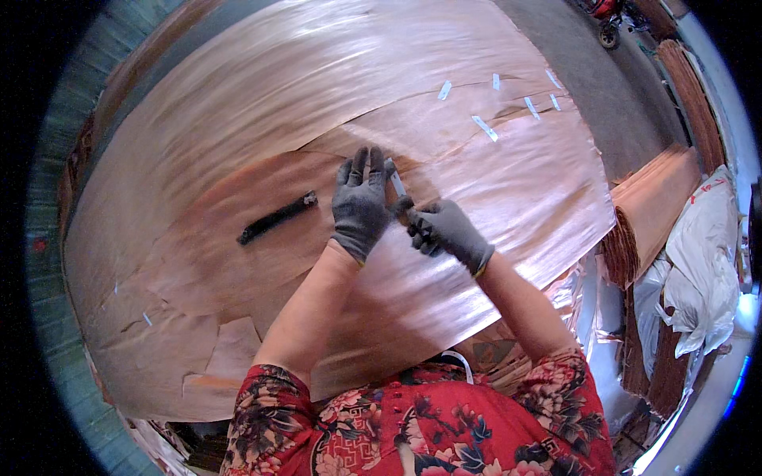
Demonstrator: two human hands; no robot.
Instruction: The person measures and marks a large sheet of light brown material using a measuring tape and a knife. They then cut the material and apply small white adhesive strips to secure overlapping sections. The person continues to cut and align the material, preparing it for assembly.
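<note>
Gloved in dark grey, my left hand (361, 198) lies flat on a large thin wood veneer sheet (492, 206), its fingers stretched out. To its right, a short strip of white tape (398, 184) runs between my left forefinger and my right fingertips. My right hand (448, 230), also gloved, has its fingers curled, with the fingertips closed at the near end of that strip. Both hands are beside a seam where veneer pieces meet. Left of my left hand lies a narrow black bar-shaped tool (278, 217); its exact kind is unclear.
Several white tape pieces (484, 128) cross the cracks at the far right. Torn veneer pieces (234, 349) lie at the near left. Right of the sheet are a folded veneer stack (651, 206) and a whitish plastic sack (702, 262). A wheeled object (609, 36) stands on the floor beyond.
</note>
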